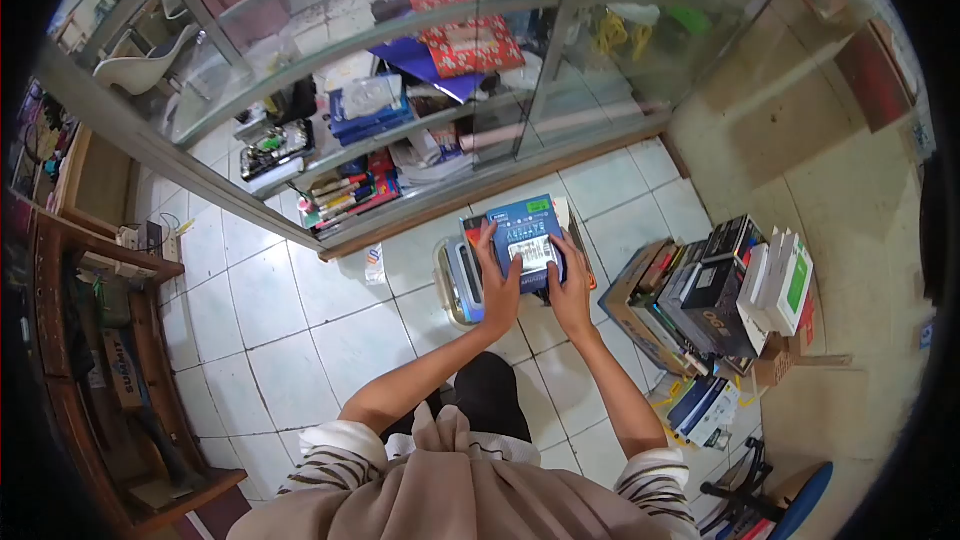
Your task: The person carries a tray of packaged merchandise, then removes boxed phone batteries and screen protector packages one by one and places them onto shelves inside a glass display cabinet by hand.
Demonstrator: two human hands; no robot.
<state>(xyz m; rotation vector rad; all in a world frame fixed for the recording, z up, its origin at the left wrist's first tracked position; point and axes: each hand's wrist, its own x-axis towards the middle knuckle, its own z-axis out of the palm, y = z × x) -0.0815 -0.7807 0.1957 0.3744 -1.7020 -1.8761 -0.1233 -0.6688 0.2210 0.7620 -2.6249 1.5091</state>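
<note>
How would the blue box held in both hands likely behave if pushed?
The blue box probably feels stiff, since its edges look straight. Being flat-sided, it likely wouldn't roll. Its shiny white label might be slippery.

Moderate light leaves a pale sheen on the floor tiles [350, 352] (edges bow into black).

Both arms are out front, forearms bare and angling in toward each other. Left hand [498, 290] and right hand [569, 298] are basically mirrored, gripping from opposite sides, thumbs on top, close together but not touching. Other fingers point forward along the outer edges. Left forearm [430, 372] comes in at way more of a slant; right forearm [618, 388] looks steeper.
</note>
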